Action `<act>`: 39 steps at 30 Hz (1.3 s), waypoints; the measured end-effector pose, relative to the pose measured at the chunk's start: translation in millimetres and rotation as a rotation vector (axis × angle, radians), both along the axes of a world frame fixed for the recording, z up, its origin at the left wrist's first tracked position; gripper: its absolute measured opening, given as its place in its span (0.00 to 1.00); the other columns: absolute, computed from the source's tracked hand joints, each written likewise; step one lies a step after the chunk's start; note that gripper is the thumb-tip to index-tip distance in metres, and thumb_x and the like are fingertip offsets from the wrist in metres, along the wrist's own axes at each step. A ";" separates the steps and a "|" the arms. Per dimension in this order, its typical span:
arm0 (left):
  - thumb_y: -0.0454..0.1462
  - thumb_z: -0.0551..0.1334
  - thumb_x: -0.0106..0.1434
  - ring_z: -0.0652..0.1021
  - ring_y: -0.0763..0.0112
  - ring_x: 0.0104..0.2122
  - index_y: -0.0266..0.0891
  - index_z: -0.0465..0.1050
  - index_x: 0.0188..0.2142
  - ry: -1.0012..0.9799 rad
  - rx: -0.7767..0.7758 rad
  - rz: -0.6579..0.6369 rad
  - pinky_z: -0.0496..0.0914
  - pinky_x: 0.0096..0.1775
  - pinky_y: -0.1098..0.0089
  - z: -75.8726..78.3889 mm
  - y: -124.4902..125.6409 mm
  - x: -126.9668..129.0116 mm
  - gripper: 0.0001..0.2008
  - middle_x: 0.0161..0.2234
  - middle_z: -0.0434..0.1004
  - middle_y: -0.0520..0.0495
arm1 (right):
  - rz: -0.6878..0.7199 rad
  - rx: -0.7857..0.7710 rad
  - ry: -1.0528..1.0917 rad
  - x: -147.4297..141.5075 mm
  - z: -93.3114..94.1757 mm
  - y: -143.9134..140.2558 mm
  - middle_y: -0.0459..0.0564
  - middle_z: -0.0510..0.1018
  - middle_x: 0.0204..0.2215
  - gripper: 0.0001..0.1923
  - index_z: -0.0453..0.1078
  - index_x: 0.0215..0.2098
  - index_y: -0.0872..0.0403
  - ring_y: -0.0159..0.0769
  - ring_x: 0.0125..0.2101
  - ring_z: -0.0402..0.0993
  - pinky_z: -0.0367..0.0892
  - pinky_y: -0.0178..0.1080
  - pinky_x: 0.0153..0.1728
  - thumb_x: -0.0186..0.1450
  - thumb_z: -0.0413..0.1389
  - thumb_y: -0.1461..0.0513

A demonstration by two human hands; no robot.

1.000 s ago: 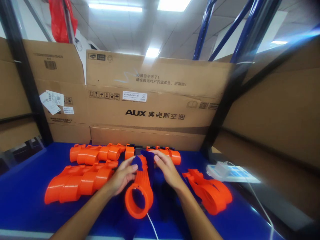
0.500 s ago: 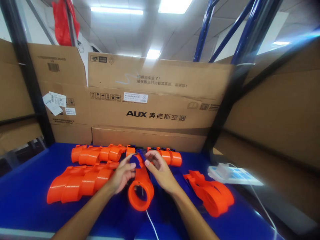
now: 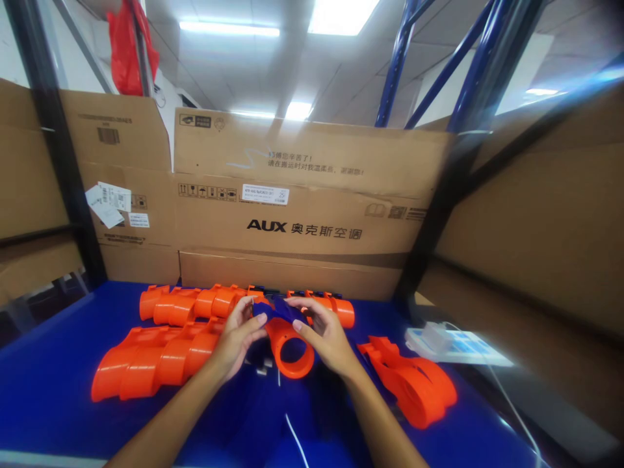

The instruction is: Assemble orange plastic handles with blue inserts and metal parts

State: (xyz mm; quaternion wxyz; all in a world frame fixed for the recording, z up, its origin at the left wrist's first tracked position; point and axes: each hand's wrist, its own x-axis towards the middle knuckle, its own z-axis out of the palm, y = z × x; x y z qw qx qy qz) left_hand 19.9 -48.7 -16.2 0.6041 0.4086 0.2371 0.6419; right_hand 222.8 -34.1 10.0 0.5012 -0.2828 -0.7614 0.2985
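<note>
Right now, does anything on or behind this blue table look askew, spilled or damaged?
Mildly: a white label at the left of the cardboard sits askew, unlike the straighter small label to its lower right. Near the held orange part, small pale bits, too small to identify, seem stray. No spill or clear damage shows.
</note>
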 end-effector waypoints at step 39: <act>0.36 0.72 0.52 0.75 0.55 0.54 0.44 0.64 0.42 -0.012 0.182 0.162 0.67 0.55 0.54 7.0 -7.3 -2.0 0.21 0.52 0.77 0.43 | -0.231 0.619 -0.376 -8.4 -6.6 -11.0 0.56 0.76 0.45 0.34 0.62 0.63 0.46 0.48 0.44 0.73 0.71 0.52 0.45 0.61 0.65 0.55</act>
